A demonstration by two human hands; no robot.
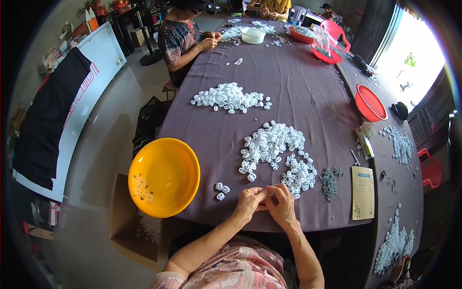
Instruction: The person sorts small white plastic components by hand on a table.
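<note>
My left hand (250,202) and my right hand (282,206) meet at the table's near edge, fingers closed in a pinch. Whatever lies between the fingertips is too small and covered to make out. Just beyond them spreads a pile of small white oval plastic pieces (272,142) with dark holes. A smaller cluster of the same white pieces (299,174) lies right beside my right hand. Several loose white pieces (222,188) sit apart, left of my left hand. To the right is a heap of small grey parts (329,184).
A yellow basin (166,176) stands at the table's left edge, above a cardboard box (122,226). Another white heap (228,98) lies farther off. At right are a brown paper packet (363,192) and a red basket (370,102). A co-worker (180,45) sits at the far left.
</note>
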